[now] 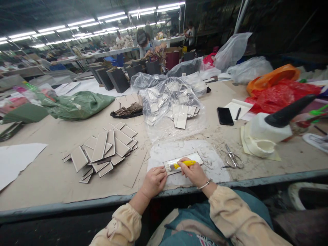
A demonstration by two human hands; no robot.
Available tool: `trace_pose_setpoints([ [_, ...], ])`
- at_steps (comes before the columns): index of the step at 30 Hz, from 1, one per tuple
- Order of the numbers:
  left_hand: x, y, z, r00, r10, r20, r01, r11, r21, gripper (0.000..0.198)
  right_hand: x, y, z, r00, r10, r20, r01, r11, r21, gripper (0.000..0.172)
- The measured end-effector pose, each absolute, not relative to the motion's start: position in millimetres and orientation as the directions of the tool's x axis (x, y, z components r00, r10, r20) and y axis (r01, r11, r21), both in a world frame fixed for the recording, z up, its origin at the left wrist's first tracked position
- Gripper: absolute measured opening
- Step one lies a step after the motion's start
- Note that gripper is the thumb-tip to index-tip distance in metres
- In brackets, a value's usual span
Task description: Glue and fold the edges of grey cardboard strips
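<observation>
My right hand (192, 174) is closed round the yellow handle of a paintbrush (189, 163). Its bristles touch the left part of a rectangular panel (196, 158) with a dark edge and a wet-looking whitish face. At the panel's left end, my left hand (155, 179) has its fingers together and holds the edge; the fingertips are partly hidden. Beneath the panel lies a stained white sheet (161, 153). To the left spreads a loose pile of beige panels with dark edges (99, 147).
Scissors (232, 159) lie right of the sheet. Behind are a clear plastic bag (164, 126) of panels, a green bag (79, 104) and a phone (225, 116). A white container (266, 128) stands right, by red plastic (282, 95). Across the table a person (151, 46) works.
</observation>
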State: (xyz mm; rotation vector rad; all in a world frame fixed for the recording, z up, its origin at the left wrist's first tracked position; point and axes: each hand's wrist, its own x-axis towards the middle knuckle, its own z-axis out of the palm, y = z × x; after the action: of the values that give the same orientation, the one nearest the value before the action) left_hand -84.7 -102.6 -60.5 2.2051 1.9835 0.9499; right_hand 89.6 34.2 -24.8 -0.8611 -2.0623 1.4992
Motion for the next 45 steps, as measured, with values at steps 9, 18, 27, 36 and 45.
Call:
trace_pose_setpoints([
  [9,-83.6,-103.0,-57.7,-0.023,0.918,0.396,0.889,-0.162,0.427,0.016,130.4,52.0,-25.9,-0.437,0.899,-0.031,0.166,0.047,-0.985,0.03],
  [18,-102.8,-117.0,-51.9,-0.302,0.864,0.404,0.934,0.184,0.305,0.029,189.5,67.3,-39.6,0.061,0.99,0.124,0.032,0.122,-0.992,0.033],
  [27,-147.3,-157.4,-34.5,-0.67,0.732,0.126,0.742,0.652,0.157,0.044,183.7,54.3,-57.8,-0.247,0.883,0.399,0.304,0.461,-0.833,0.025],
  [36,-160.6,-147.7,-19.0,-0.799,0.599,-0.045,0.554,0.764,0.331,0.048,184.9,52.5,-59.7,-0.325,0.778,0.538,0.318,0.626,-0.712,0.018],
  [45,-151.6,-163.3,1.8,-0.772,0.636,-0.009,0.432,0.534,0.727,0.039,181.4,47.6,-58.9,-0.433,0.766,0.475,0.226,0.603,-0.765,0.024],
])
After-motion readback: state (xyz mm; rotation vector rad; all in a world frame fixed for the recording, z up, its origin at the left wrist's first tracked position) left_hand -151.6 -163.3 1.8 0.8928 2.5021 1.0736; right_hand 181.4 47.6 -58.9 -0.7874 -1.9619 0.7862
